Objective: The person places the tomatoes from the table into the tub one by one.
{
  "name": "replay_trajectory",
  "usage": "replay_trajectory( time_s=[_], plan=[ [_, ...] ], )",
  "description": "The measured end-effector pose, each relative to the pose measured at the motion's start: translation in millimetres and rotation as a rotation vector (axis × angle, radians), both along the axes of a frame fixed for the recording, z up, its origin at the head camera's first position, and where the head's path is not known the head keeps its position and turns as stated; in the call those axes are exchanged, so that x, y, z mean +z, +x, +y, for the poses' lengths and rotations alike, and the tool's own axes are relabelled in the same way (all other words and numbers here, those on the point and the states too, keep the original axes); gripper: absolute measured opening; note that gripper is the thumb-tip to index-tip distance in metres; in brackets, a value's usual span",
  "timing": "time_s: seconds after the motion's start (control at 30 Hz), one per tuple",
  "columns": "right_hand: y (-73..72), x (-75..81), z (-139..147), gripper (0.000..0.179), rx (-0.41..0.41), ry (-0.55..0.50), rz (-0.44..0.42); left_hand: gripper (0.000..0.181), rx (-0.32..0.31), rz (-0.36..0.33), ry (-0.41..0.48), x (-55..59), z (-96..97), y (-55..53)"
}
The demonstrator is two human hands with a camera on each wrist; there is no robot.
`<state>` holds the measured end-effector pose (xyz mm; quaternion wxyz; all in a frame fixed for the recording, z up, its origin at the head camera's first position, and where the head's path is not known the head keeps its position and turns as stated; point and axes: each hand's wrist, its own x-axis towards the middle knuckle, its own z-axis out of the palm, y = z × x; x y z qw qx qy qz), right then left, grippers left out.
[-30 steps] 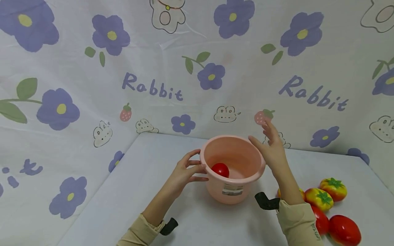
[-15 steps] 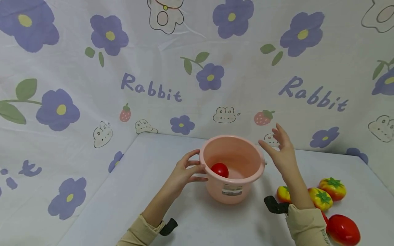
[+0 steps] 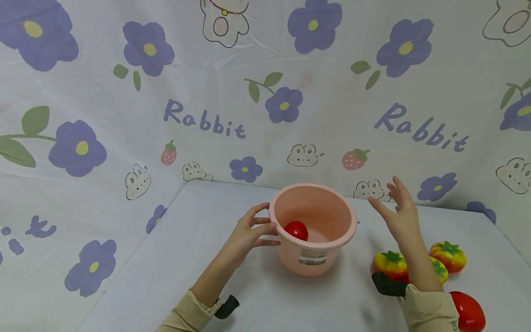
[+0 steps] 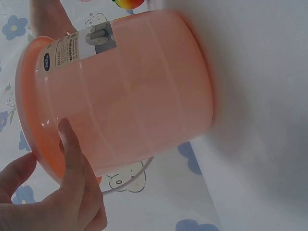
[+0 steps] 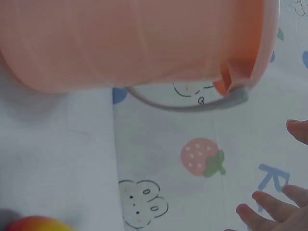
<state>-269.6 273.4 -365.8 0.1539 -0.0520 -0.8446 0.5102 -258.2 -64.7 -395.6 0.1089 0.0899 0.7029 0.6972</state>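
Pink bucket [image 3: 289, 258] stayed put while right hand [image 3: 402, 221] drew off

Spread and slightly bent, the left hand [image 3: 246, 235] kept touching the bucket, which stood in from the far edge of the desk [image 3: 207, 203]. A red fruit [image 3: 297, 230] lay inside as before. The right hand, wide and holding nothing, had shifted toward the desk's right edge, uncovering more of a yellow-red fruit [image 3: 389, 264] beside the forearm

Yel. fruit [image 3: 440, 269] ptly behind R arm [image 3: 424, 271]
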Motion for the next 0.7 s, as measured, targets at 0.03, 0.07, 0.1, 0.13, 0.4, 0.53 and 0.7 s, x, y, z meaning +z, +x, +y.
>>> replay_trajectory(
  time_s=[0.03,0.07,0.1,0.13,0.4,0.53,0.7],
  plan=[
    [0.8,-0.9,2.3,0.087,-0.008,0.001,-0.009,0.064,0.001,0.0,0.0,0.0,0.2,0.5],
    [1.5,-1.7,4.6,0.087,-0.017,0.004,-0.017,0.065,0.002,-0.001,0.0,0.0,0.4,1.0],
    [2.0,-2.4,7.1,0.087,-0.02,0.004,-0.024,0.064,0.003,-0.002,-0.001,0.1,0.8,1.4],
    [2.7,-3.0,9.5,0.087,-0.024,0.007,-0.032,0.065,0.004,0.001,-0.003,-0.1,1.2,1.8],
    [7.2,-8.5,28.9,0.086,-0.074,0.014,-0.065,0.065,0.019,-0.007,-0.008,-0.5,2.9,5.9],
    [11.0,-13.0,39.3,0.086,-0.098,0.019,-0.08,0.066,0.023,-0.011,-0.006,-0.8,2.7,8.1],
    [18.8,-18.5,53.2,0.085,-0.133,-0.01,-0.118,0.066,0.022,-0.013,-0.002,-0.1,2.9,11.1]
  ],
)
